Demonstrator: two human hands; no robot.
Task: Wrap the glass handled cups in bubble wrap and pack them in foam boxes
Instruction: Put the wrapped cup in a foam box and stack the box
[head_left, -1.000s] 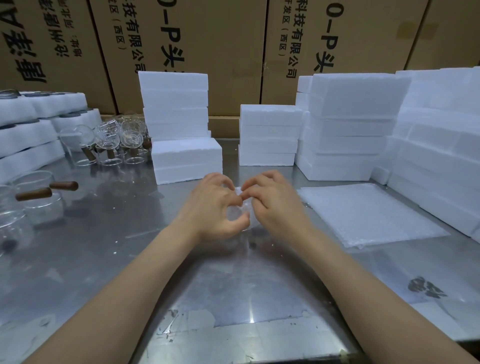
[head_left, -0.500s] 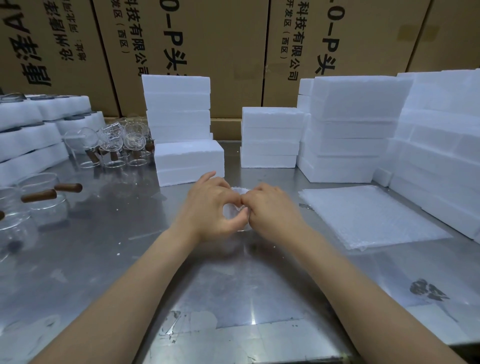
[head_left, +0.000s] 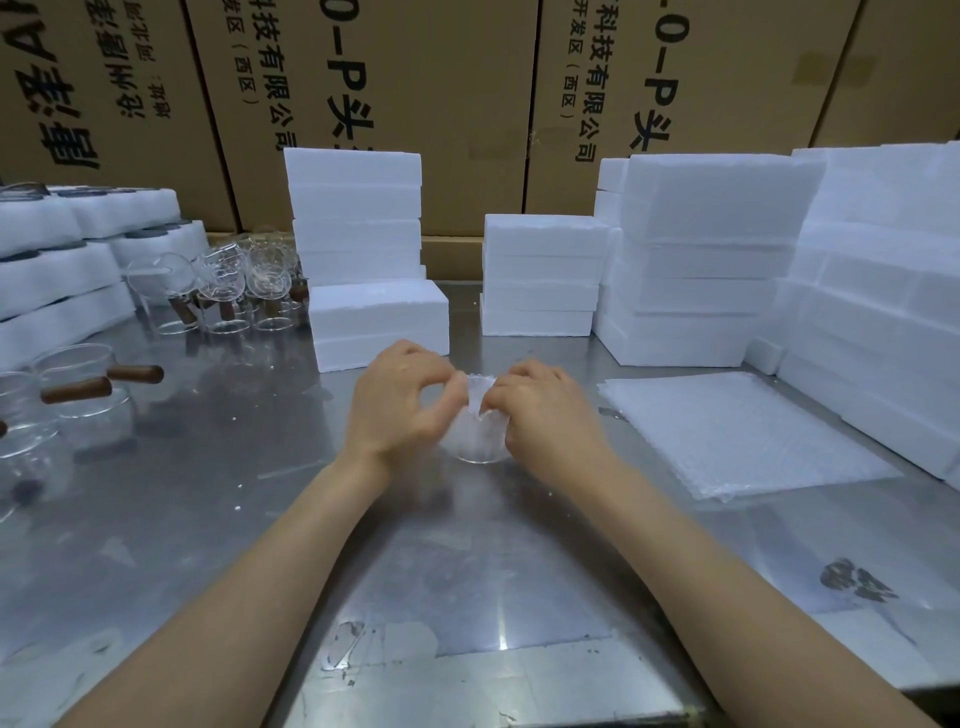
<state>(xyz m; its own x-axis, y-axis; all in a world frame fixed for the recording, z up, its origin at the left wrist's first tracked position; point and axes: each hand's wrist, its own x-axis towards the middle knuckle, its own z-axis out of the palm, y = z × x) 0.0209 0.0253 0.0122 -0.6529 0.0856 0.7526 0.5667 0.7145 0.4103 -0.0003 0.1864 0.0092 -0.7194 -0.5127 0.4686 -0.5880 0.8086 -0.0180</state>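
My left hand (head_left: 400, 405) and right hand (head_left: 550, 415) are bare, without gloves, rings or watch; both my forearms are uncovered, no sleeve reaching into view.

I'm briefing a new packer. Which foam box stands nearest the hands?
Find the tall foam stack left of centre, against the cardboard cartons. In front of it sits the nearest foam box. Unlike the stacks around it, it is low and stands forward.

- bubble-wrapped glass cup (head_left: 479, 436) stands mid steel table (head_left: 208, 519), between both hands
- flat bubble wrap sheets (head_left: 737, 431) lie right
- bare wooden-handled glass cups (head_left: 223, 291) stand far left
- white foam boxes (head_left: 379, 322) sit stacked behind
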